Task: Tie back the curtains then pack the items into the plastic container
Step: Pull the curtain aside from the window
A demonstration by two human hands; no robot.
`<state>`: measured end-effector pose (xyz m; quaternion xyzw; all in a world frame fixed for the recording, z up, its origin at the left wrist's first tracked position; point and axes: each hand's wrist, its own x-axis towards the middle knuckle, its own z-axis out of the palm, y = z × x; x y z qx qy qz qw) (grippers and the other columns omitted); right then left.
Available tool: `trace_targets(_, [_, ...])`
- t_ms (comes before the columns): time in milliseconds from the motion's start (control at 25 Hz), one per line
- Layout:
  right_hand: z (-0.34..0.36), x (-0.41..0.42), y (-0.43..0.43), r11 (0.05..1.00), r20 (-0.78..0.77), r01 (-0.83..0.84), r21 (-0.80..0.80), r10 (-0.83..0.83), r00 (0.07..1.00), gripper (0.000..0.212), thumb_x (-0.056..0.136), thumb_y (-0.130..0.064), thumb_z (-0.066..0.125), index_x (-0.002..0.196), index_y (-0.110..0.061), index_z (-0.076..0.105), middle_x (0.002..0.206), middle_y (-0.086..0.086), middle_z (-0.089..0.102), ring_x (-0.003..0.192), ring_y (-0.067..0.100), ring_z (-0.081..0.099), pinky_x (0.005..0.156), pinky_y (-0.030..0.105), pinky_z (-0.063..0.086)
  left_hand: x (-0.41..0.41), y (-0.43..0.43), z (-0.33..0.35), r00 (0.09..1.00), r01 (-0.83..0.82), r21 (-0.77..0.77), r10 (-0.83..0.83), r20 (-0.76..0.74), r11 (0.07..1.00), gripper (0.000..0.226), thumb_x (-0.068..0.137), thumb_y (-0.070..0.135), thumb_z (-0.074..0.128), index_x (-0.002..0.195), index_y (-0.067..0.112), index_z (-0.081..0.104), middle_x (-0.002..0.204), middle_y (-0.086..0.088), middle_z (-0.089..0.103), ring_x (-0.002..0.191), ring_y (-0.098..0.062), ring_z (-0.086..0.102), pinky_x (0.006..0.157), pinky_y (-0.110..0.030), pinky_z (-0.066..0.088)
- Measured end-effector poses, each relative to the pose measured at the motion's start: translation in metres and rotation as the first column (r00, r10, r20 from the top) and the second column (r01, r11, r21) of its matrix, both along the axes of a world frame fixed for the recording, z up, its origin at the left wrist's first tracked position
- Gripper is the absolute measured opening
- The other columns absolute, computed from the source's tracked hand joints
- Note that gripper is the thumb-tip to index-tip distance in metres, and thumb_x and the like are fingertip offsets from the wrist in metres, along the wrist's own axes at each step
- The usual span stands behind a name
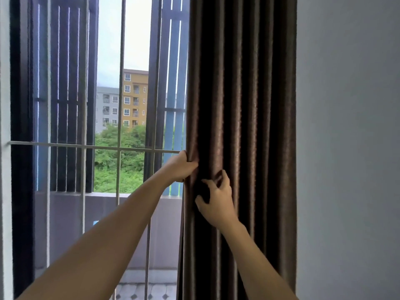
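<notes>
Here the curtain hangs bunched against the wall, right of the window bars. The left hand pinches its leading edge; the right hand has its grip closed on the folds. The cloth looks soft, thick and fairly heavy, best gathered at mid-height.

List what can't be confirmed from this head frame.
- Tieback: none visible; the brown curtain folds could hide one.
- Left hand fingertips: buried in the curtain's edge.
- Right hand palm: faces the fabric.
- Plastic container and items: out of frame.
- Curtain top and hem: cut off by the frame edges.
</notes>
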<state>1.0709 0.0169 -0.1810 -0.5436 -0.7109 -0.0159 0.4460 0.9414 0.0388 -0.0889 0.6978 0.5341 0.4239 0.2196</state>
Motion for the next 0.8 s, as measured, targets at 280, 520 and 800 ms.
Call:
trace_targets(280, [-0.045, 0.004, 0.005, 0.999, 0.054, -0.045, -0.027, 0.046, 0.997, 0.063, 0.093, -0.026, 0.050, 0.148, -0.011, 0.024, 0.157, -0.001, 0.015, 0.141, 0.014, 0.027, 0.113, 0.021, 0.023, 0.003, 0.028, -0.013, 0.947, 0.018, 0.094, 0.013, -0.322, 0.995, 0.013, 0.095, 0.014, 0.034, 0.092, 0.003, 0.040, 0.094, -0.016, 0.049, 0.065, -0.020, 0.044, 0.053, -0.028, 0.036])
trace_targets(520, [-0.096, -0.007, -0.011, 0.968, 0.042, -0.198, -0.152, 0.206, 0.978, 0.063, 0.094, -0.029, 0.048, 0.149, -0.022, 0.018, 0.157, -0.012, 0.008, 0.140, 0.006, 0.026, 0.107, 0.011, 0.020, -0.001, 0.031, -0.018, 0.976, 0.146, -0.059, -0.154, -0.157, 0.987, 0.017, 0.091, 0.008, 0.029, 0.097, 0.004, 0.044, 0.071, -0.006, 0.036, 0.054, -0.020, 0.037, 0.051, -0.027, 0.036])
trace_targets(800, [-0.102, -0.016, -0.009, 0.962, 0.121, -0.238, -0.133, 0.254, 0.960, 0.063, 0.094, -0.026, 0.044, 0.150, -0.023, 0.015, 0.159, -0.012, 0.001, 0.143, 0.010, 0.021, 0.108, 0.014, 0.020, 0.002, 0.026, -0.011, 0.978, 0.185, -0.105, -0.194, -0.075, 0.977, 0.037, 0.082, 0.032, 0.036, 0.105, 0.009, 0.052, 0.089, -0.013, 0.050, 0.078, -0.028, 0.062, 0.084, -0.044, 0.055])
